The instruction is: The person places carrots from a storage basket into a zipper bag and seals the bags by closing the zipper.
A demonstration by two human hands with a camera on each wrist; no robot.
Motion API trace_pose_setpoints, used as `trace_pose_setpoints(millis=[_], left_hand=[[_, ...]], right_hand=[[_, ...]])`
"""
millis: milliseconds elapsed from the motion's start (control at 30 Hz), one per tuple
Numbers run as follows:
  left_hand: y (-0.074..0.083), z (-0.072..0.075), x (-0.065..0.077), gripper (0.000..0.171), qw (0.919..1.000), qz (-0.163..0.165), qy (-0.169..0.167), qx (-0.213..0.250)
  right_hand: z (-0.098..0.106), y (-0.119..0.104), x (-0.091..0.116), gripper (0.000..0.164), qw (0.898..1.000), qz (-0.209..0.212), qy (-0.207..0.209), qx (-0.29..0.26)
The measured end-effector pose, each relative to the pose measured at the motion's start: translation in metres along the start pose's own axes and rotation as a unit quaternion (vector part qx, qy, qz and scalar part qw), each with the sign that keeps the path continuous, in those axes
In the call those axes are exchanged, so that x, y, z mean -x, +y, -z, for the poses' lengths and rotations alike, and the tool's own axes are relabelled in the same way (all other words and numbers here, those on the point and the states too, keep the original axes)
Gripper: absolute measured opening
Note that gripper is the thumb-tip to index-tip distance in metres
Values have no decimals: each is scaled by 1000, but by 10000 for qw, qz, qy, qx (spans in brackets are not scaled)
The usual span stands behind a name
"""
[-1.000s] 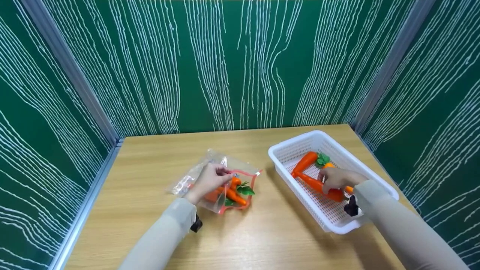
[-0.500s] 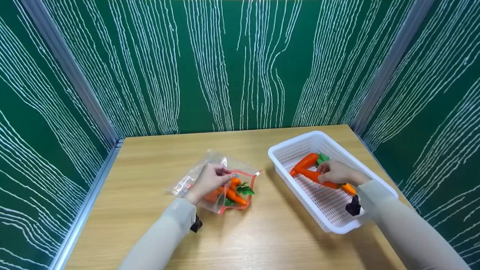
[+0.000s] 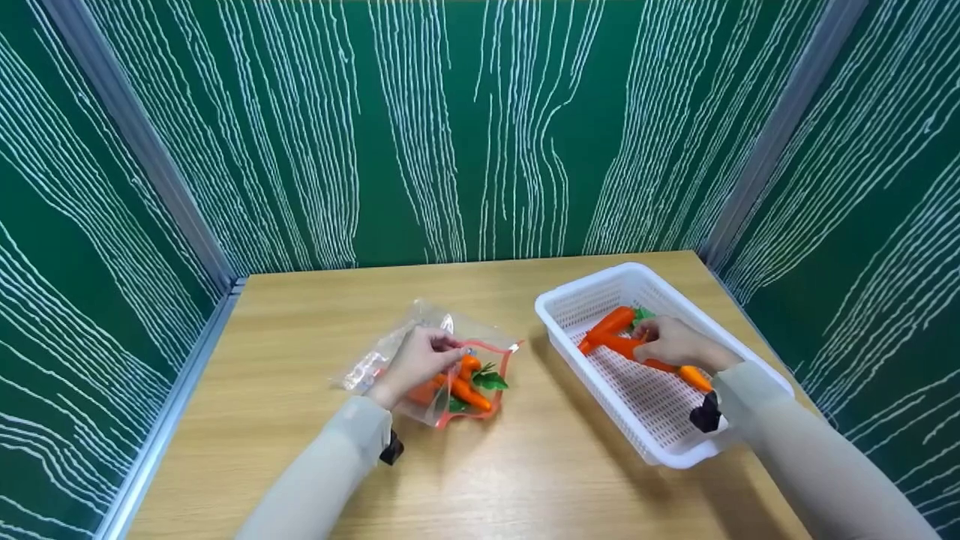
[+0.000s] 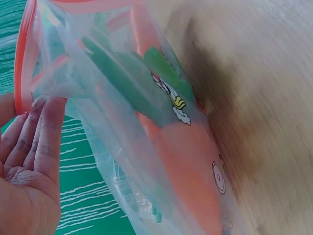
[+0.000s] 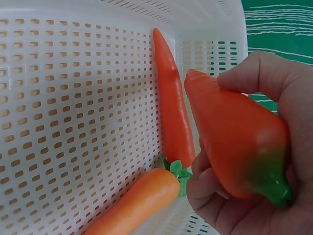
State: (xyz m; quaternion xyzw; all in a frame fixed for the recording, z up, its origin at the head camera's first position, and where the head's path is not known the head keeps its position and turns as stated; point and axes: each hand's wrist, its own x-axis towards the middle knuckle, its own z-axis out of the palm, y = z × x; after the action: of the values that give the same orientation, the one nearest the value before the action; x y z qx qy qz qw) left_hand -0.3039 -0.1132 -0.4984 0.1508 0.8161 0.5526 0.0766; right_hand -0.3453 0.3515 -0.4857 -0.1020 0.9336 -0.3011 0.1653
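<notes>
In the head view, my left hand [image 3: 421, 358] pinches the red zip edge of a clear plastic bag [image 4: 107, 112], keeping its mouth raised. Inside lie orange carrots [image 3: 471, 395] and green leaves [image 3: 491, 380], seen through the film in the left wrist view. Over at the right, my right hand [image 3: 677, 345] reaches into a white basket [image 3: 592, 401]. Thumb and fingers grip a thick red-orange carrot [image 5: 234, 132] with a green top, its tip directed away from the palm. Below it in the basket are a slim red-orange carrot [image 5: 173, 110] and a lighter orange carrot [image 5: 139, 203].
The basket stands at the right of the wooden table [image 3: 510, 465], with perforated walls and a raised rim. Green panels [image 3: 465, 135] with white streaks enclose the back and sides, framed by metal posts [image 3: 142, 142].
My right hand has lifted the thick carrot and shifted it toward the far end of the basket, uncovering the lighter orange one. The left hand and bag stay almost still.
</notes>
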Motion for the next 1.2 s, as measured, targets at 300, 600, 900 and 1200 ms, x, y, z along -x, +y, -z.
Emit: trace_pose_setpoints(millis=[300,600,900,1200], left_hand=[[0,0,-2,20,10000,3,62,27],[0,0,-1,22,10000,12,63,-34],[1,1,0,20,9998,174,31,22],[2,2,0,20,10000,22,93,0]], right_hand=[[2,-13,3,33,9990,346,274,-68],[-5,-24,5,33,9977,454,385,-316],[-15,-42,6,35,9965,682,398,-279],[-25,-60,8,30,9900,1187,510,-564]])
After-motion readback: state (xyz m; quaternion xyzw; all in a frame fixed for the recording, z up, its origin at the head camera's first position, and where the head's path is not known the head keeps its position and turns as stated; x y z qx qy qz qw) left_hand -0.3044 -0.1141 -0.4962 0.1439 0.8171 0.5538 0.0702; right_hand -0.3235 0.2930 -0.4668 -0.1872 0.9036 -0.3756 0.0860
